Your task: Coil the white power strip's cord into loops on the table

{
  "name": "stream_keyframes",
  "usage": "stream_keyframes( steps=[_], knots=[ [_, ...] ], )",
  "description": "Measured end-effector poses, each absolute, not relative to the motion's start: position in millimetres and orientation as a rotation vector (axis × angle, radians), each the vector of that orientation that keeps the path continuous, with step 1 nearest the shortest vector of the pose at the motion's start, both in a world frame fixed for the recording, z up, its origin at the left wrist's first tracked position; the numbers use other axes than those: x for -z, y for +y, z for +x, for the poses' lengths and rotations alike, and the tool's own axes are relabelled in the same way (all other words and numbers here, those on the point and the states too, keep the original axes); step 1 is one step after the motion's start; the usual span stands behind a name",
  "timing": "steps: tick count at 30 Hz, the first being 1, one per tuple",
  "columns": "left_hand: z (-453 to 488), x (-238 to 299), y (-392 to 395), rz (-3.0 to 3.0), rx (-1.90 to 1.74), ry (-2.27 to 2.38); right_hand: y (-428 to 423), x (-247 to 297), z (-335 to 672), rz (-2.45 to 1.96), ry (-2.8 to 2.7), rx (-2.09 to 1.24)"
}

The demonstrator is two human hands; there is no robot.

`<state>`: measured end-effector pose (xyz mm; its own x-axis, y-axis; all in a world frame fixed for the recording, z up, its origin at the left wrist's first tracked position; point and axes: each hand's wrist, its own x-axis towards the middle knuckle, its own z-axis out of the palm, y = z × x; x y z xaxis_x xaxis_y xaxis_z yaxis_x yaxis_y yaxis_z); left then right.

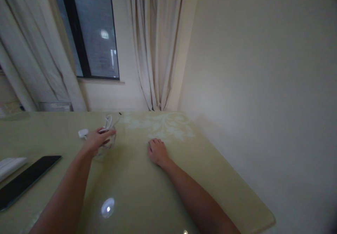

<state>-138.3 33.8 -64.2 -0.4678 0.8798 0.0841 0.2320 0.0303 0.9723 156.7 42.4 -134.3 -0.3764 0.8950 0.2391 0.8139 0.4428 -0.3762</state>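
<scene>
My left hand [98, 140] is closed around a looped white cable [108, 121] over the left middle of the table. A white plug-like block [83, 133] lies just left of that hand, beside the wrist. One thin end of the cable, dark at its tip, reaches toward the table's far edge. My right hand [158, 152] rests on the table with its fingers curled in. Whatever may be under those fingers is hidden; only a small greyish edge shows by the thumb.
The glossy yellow-green table [137, 185] meets a plain wall [258, 86] on the right. A dark flat tablet-like slab [28, 178] and a white object [10, 165] lie at the left. Behind the table hang curtains [158, 44] beside a window [94, 30].
</scene>
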Motion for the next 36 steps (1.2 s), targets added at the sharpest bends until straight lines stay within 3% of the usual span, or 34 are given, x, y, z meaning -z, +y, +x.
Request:
stream_keyframes(
  steps=[6, 11, 15, 24, 28, 32, 36],
  knots=[
    [-101.5, 23.5, 31.6, 0.904, -1.725, 1.424, 42.8, 130.4, 158.6, -1.396, -2.172, -0.484],
    [-70.7, 0.3, 22.7, 0.885, -1.766, 1.273, 52.8, 88.8, 139.1, -1.233, -1.944, -0.763],
    [-42.2, -0.4, 17.0, 1.052, -1.658, 1.216, 57.7, 41.6, 111.8, -0.905, -1.446, -1.353],
    [-41.1, 0.7, 13.2, 1.716, -1.167, 1.463, 58.0, 37.8, 131.4, -1.090, -1.447, -1.534],
    [-37.7, 7.7, 20.5, 2.093, -1.166, 1.634, 61.2, 36.8, 150.0, -1.258, -1.723, -1.490],
    [-22.7, 12.6, 15.9, 2.414, -1.123, 1.599, 66.0, 26.3, 172.2, -1.441, -2.005, -1.138],
    [-10.1, 11.1, 5.0, 2.645, -1.204, 1.552, 72.5, 5.6, 200.1, -1.522, -1.928, -0.831]
  ],
)
